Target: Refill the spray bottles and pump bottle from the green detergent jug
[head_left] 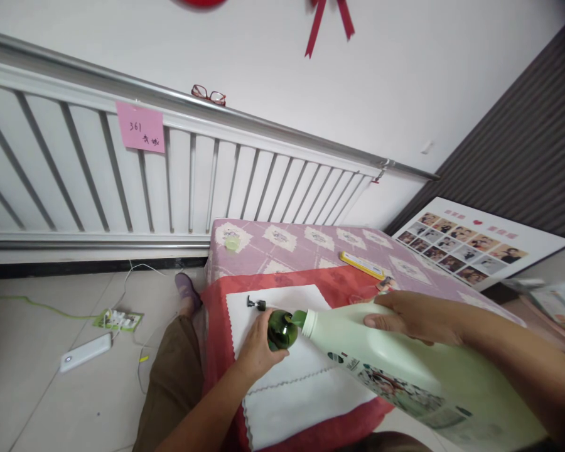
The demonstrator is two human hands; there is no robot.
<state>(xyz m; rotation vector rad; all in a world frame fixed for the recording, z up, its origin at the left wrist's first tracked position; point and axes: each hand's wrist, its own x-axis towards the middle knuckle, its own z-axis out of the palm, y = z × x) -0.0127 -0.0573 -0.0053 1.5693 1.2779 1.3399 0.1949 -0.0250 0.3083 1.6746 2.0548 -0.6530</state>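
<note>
My left hand [258, 347] is wrapped round a small dark green bottle [282, 331], which stands over a white cloth [306, 389]. In my right hand [405, 314] is a large pale green jug [405, 383], gripped by its handle and tilted so its mouth points left. The jug's green spout [299, 318] meets or nearly meets the small bottle's top; whether liquid flows I cannot make out. A black pump head [255, 303] with its nozzle lies on the cloth, just behind the bottle.
Under the white cloth lies a red cloth [216, 351] on a purple patterned tablecloth [306, 242]. A yellow-edged case [361, 265] and a pale green lid [232, 243] rest there. A radiator [183, 176] runs behind. On the floor sits a power strip [119, 320] with cords.
</note>
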